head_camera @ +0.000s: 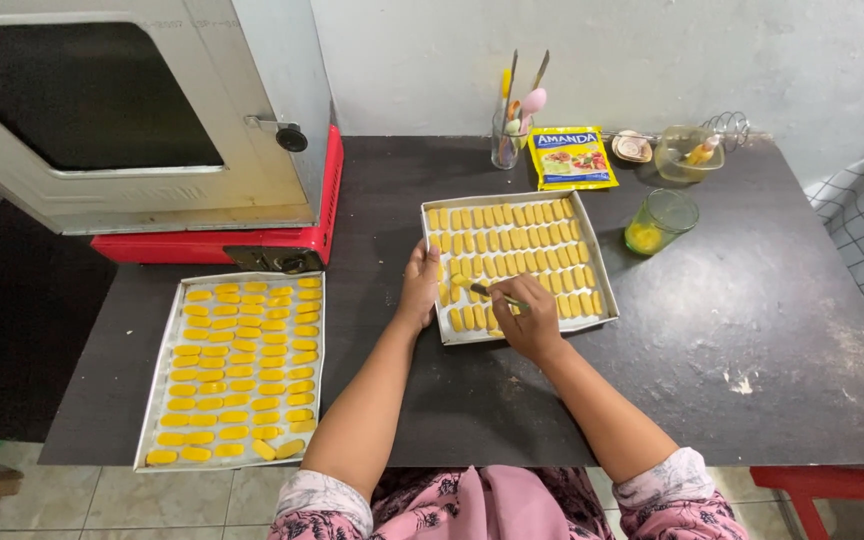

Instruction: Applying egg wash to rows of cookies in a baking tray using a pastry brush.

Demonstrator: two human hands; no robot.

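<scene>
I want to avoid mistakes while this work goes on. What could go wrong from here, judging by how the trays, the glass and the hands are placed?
1. The left metal tray of glossy yellow dough pieces appears to overhang the front edge of the dark table; a knock could tip it.
2. The green glass of yellow liquid stands close to the right metal tray of paler pieces; reaching for it could spill it.
3. The right hand works a small brush near the left hand; packed pieces could get dented.

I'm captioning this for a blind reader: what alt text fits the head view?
A person's right hand brushes pale dough pieces on a metal tray while the left hand steadies its edge. A second tray of yellower pieces lies left, below an oven.
</scene>
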